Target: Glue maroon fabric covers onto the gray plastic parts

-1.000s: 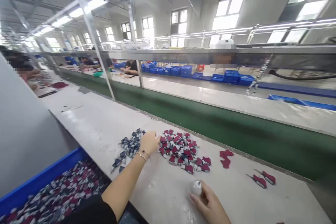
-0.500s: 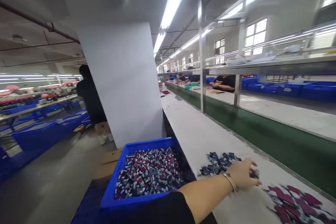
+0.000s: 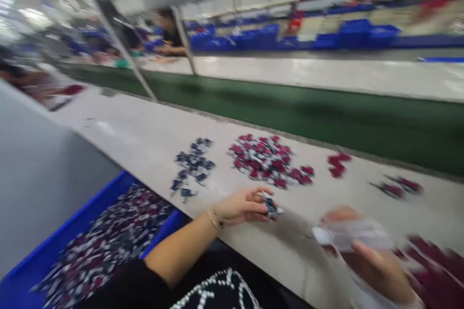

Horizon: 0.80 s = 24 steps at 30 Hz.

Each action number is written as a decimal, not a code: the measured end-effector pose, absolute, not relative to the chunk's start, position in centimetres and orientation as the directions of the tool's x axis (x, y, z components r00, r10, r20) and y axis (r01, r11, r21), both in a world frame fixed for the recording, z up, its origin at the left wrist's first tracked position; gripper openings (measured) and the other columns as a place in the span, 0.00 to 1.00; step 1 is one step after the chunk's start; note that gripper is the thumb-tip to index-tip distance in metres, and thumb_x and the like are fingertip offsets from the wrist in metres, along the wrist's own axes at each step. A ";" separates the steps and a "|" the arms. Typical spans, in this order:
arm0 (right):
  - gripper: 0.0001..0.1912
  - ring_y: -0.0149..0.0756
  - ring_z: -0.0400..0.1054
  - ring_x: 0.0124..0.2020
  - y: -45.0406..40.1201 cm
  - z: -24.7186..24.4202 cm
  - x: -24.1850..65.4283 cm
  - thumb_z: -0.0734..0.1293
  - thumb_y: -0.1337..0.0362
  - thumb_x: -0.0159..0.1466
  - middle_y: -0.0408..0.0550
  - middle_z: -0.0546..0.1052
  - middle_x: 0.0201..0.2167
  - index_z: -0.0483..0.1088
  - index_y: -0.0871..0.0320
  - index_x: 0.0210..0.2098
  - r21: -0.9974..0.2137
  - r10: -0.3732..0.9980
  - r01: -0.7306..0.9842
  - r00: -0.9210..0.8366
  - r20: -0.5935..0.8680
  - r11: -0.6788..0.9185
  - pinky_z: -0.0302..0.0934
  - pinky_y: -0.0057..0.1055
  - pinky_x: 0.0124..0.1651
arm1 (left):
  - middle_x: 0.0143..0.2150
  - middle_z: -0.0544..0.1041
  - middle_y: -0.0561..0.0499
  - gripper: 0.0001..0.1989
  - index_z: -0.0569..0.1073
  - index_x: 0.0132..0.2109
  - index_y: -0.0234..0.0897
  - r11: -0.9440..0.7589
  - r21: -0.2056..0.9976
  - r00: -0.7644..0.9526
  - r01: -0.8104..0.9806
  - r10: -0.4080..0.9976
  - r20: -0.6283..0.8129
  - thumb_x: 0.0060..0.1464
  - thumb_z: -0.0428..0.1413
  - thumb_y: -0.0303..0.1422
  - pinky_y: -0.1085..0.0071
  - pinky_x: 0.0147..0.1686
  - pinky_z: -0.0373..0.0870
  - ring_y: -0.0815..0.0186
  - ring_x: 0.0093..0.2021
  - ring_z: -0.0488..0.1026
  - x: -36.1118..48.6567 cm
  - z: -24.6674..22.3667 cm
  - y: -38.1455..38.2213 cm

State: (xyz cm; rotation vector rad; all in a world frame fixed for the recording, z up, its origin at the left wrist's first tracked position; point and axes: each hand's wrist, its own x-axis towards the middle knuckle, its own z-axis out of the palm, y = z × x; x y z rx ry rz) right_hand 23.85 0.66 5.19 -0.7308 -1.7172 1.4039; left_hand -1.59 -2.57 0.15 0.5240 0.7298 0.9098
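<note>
My left hand [image 3: 250, 206] is closed on a small dark blue-grey piece [image 3: 270, 204] with white parts, held just above the white table. Over the table's right side, my right hand [image 3: 380, 265] grips a translucent plastic bag [image 3: 358, 234], blurred by motion. Beyond my left hand lies a loose group of dark blue-grey pieces [image 3: 194, 161]. A heap of maroon and white pieces [image 3: 261, 154] is spread to its right. Several larger maroon pieces [image 3: 435, 265] lie beside my right hand, partly hidden by it.
Down on the left stands a blue bin [image 3: 65, 239] full of mixed small pieces. A few maroon pieces [image 3: 338, 164] and two with dark tails [image 3: 393, 188] lie farther right. A green divider [image 3: 290, 111] runs behind the table [image 3: 137, 130]. A person [image 3: 170, 34] sits across it.
The view has swung right and down. My left hand has drawn back from beside the dark pieces with a small piece in it. My right hand with the plastic bag has come into view.
</note>
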 end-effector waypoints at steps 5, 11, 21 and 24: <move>0.24 0.33 0.65 0.17 1.0 5.0 25.0 0.70 0.38 0.59 0.42 0.74 0.22 0.74 0.50 0.40 -0.999 0.873 -0.028 -0.484 0.050 0.042 0.60 0.30 0.18 | 0.46 0.75 0.52 0.31 0.67 0.52 0.42 0.527 0.728 0.517 -0.439 0.811 -0.275 0.44 0.71 0.21 0.74 0.41 0.76 0.65 0.45 0.80 -0.5 0.0 -1.7; 0.17 0.37 0.77 0.32 1.4 7.2 23.3 0.78 0.65 0.54 0.46 0.82 0.37 0.78 0.49 0.43 -0.995 0.862 0.098 -0.502 -0.062 -0.014 0.71 0.27 0.30 | 0.48 0.74 0.52 0.27 0.63 0.53 0.44 0.338 0.898 0.351 -0.280 0.907 -0.232 0.51 0.67 0.25 0.75 0.42 0.77 0.71 0.41 0.79 0.6 0.9 -1.9; 0.14 0.35 0.74 0.24 0.5 7.6 21.7 0.76 0.63 0.57 0.39 0.78 0.29 0.69 0.50 0.38 -0.850 0.955 0.467 -0.270 0.126 0.244 0.68 0.28 0.22 | 0.49 0.75 0.49 0.25 0.63 0.55 0.43 0.237 0.960 0.345 -0.149 0.922 -0.174 0.54 0.64 0.28 0.72 0.38 0.76 0.70 0.38 0.75 1.6 0.8 -1.7; 0.13 0.33 0.73 0.23 0.5 7.8 21.5 0.76 0.62 0.58 0.38 0.77 0.27 0.68 0.50 0.38 -0.833 0.951 0.489 -0.282 0.128 0.257 0.66 0.26 0.21 | 0.49 0.75 0.49 0.25 0.63 0.55 0.43 0.230 0.967 0.347 -0.108 0.920 -0.180 0.55 0.64 0.28 0.73 0.38 0.74 0.70 0.38 0.74 1.4 0.9 -1.9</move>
